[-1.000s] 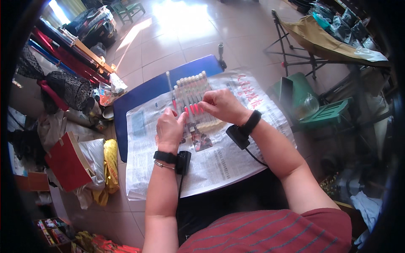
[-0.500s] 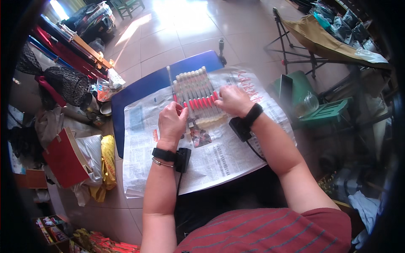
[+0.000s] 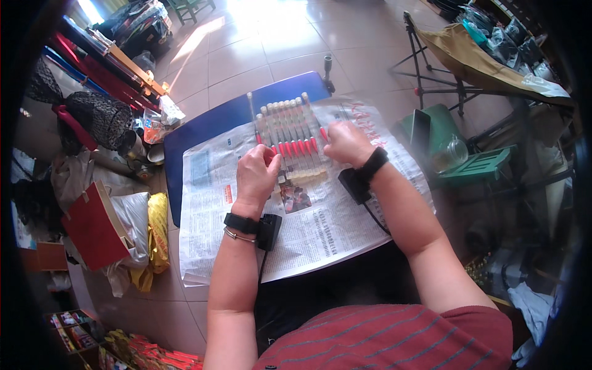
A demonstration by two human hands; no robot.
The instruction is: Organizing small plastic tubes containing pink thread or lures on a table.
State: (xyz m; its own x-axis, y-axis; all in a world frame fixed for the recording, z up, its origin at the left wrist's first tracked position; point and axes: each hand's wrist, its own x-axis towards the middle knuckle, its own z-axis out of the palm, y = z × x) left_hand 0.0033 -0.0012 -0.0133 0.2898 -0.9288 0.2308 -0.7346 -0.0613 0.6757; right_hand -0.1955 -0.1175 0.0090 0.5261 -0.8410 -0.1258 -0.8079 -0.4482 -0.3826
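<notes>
- Resting on a sheet of printed newspaper (image 3: 320,228) that covers a blue rectangular table (image 3: 216,123), a row of slender cream sticks with red lower sections (image 3: 295,132) lies side by side, between the two hands.
- Left hand (image 3: 258,176): curled at the left end of the row, fingertips on or just at the red sections. Grip reads as clenched on the nearest stick, but the fingers hide the contact, so a firm hold cannot be confirmed.
- Right hand (image 3: 346,143): closed into a loose fist at the right end of the row, touching the outermost sticks. Whether it grasps one or merely presses against them cannot be told.
- Both wrists carry a black strap with a small black box and trailing cable (image 3: 266,229).
- Risk, judged: the sticks are round and lie loose on paper; uneven pressure from either side could roll them out of line or over one another.
- Risk, judged: the newspaper overhangs the near table edge; a dragged forearm or cable could shift the sheet and the whole row with it.
- Risk, judged: a single thin stick (image 3: 251,111) lies just apart at the left and could be knocked toward the cluttered floor (image 3: 246,49).
</notes>
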